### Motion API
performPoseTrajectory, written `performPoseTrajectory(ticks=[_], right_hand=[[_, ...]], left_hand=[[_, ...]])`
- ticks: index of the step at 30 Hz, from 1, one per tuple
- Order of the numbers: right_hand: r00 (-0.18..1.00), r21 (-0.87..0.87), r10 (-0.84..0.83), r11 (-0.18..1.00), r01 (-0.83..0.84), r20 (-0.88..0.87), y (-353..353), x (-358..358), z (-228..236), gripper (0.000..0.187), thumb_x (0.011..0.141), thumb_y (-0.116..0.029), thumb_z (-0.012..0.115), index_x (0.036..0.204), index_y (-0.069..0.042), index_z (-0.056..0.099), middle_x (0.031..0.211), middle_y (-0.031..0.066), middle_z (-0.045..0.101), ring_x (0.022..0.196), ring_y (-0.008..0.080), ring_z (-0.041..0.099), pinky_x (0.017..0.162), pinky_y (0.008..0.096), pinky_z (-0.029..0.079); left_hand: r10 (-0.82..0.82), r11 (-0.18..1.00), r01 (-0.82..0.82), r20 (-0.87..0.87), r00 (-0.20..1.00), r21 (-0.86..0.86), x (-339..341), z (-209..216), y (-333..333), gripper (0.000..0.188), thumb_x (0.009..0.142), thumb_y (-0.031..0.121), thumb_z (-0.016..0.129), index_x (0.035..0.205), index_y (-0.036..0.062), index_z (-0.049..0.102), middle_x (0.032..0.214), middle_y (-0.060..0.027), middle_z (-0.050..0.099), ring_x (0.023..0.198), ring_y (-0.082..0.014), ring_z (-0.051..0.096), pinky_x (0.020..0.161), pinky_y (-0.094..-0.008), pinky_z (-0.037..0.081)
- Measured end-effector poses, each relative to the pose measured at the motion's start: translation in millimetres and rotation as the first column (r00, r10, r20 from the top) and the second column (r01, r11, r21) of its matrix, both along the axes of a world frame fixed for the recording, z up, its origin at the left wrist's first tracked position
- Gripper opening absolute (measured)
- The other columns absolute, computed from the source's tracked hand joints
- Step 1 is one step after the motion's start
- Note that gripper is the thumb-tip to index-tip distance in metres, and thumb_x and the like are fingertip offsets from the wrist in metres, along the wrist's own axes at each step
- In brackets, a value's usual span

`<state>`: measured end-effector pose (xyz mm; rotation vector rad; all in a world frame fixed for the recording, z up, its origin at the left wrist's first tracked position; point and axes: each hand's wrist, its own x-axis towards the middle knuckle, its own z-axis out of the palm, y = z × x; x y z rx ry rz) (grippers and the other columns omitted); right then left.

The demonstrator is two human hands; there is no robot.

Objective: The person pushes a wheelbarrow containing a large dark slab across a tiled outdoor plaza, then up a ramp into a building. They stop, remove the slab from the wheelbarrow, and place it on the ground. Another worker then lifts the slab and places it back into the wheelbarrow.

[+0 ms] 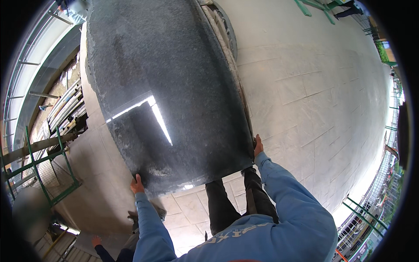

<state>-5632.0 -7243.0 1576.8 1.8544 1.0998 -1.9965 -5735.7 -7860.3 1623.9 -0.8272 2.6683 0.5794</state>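
Observation:
A large dark grey stone slab (183, 74) stretches away from me toward the upper edge of the view. Its glossy face mirrors a bright L-shaped light, and its left side is rough. My left hand (138, 185) grips the near left corner, thumb on top and the other fingers hidden underneath. At the near right corner, my right hand (259, 145) is wrapped round the side edge, its fingertips partly hidden. The slab's near edge is just in front of my legs (222, 203). What supports its far end cannot be made out.
Pale paved floor (305, 87) lies to the right. Pipes (67, 105) are piled on the left, near a green mesh frame (43, 168). A co-worker's hand (96, 240) shows at lower left; another person (78, 11) is at the slab's far left. Green metal legs (321, 6) stand far right.

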Motion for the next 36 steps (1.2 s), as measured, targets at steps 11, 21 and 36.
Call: performPoseTrajectory(ticks=[11,21,36], right_hand=[[0.928,0.418,0.352,0.83,-0.369,0.121,60,22,-65,0.056,0.087,-0.042,0.04,0.118,0.005,0.048,0.119,0.0197,0.05,0.114,0.0284,0.044,0.097,0.0312,0.03],[0.721,0.574,0.621,0.483,-0.662,0.309,70,-17,13,0.057,0.089,-0.044,0.032,0.119,0.003,0.046,0.117,0.0227,0.048,0.11,0.036,0.044,0.095,0.0378,0.033],[0.711,0.642,0.536,0.356,-0.679,0.455,-104,-115,92,0.063,0.088,-0.051,0.036,0.12,0.003,0.045,0.113,0.0251,0.053,0.106,0.039,0.05,0.09,0.0416,0.039]], left_hand=[[-0.005,0.999,0.001,-0.087,0.996,-0.052,12,-48,65,0.061,0.08,0.053,0.054,0.078,-0.0082,0.061,0.069,-0.0243,0.059,0.063,-0.0323,0.057,0.063,-0.0423,0.042],[0.085,0.988,-0.077,0.052,0.995,-0.132,7,-21,97,0.075,0.08,0.058,0.049,0.108,-0.0116,0.052,0.11,-0.028,0.053,0.105,-0.0396,0.05,0.09,-0.0388,0.039],[0.327,0.945,-0.309,0.241,0.914,-0.109,-77,44,-62,0.084,0.08,0.07,0.023,0.109,-0.0019,0.057,0.113,-0.0262,0.053,0.107,-0.0396,0.048,0.093,-0.0426,0.035]])
